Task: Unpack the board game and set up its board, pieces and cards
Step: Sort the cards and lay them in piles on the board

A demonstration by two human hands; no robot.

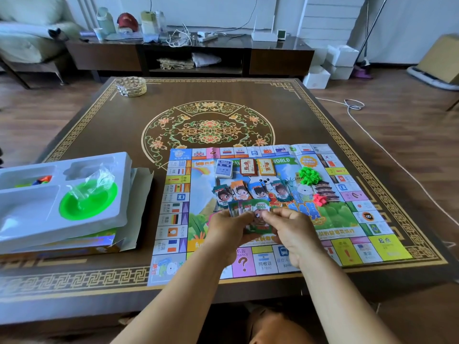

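Note:
The paper game board (347,247) lies flat at the table's front right. Three card decks (246,167) sit in a row near its far edge. Below them several stacks of play money (250,192) stand side by side. A heap of green houses (309,175) and a smaller pink heap (319,199) lie to the right. Both hands meet over the board's middle around a fanned green stack of 1000 notes (250,209). My left hand (228,232) grips the stack from the left. My right hand (290,232) pinches a note at its top.
A white plastic tray (29,219) rests on the game box (74,247) at the front left, holding a green bowl (87,204), a clear bag and coloured pieces (41,180). A woven basket (130,86) sits at the far left corner. A TV bench stands behind the table.

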